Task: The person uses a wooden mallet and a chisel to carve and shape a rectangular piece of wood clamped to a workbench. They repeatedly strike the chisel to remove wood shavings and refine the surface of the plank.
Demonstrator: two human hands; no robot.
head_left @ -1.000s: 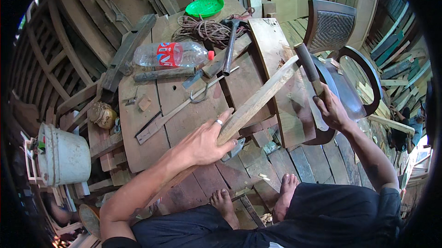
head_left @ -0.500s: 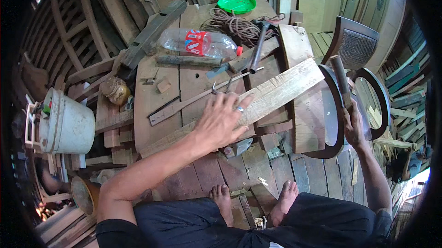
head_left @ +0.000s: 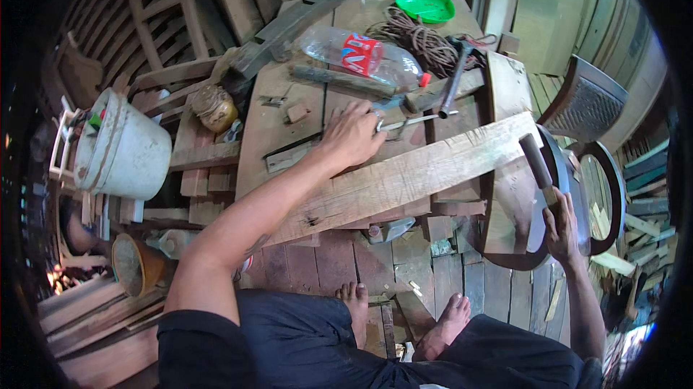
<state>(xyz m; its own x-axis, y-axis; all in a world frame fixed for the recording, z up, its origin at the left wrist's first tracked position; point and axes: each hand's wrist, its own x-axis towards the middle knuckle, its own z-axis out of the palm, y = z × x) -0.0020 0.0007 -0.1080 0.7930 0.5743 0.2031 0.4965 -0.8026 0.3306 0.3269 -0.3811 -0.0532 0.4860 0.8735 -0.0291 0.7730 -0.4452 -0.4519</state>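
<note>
My left hand [head_left: 350,132], wearing a ring, curls over the thin tools on the wooden table [head_left: 261,125], by a pale stick [head_left: 408,122]; what its fingertips grip is hidden. A long, rough pale board [head_left: 426,158] lies diagonally across the table beneath my left forearm. At the right, my right hand [head_left: 561,219] grips a dark cylindrical tool [head_left: 534,158], held upright and tilted leftward beside the board's end. A hammer [head_left: 452,82] rests above the board, near a clear plastic bottle [head_left: 325,46] with red label and cap.
Coiled rope [head_left: 411,35] and a green dish [head_left: 424,5] sit at the back. A white bucket [head_left: 119,154] and jar [head_left: 213,107] stand left. A wooden chair [head_left: 585,100] is right, with another person [head_left: 635,299] beyond it among stacked timber.
The board has turned broad face up and lies flatter across the table. My left hand has left it, moving upward to the small tools. My right hand has moved lower with the dark tool.
</note>
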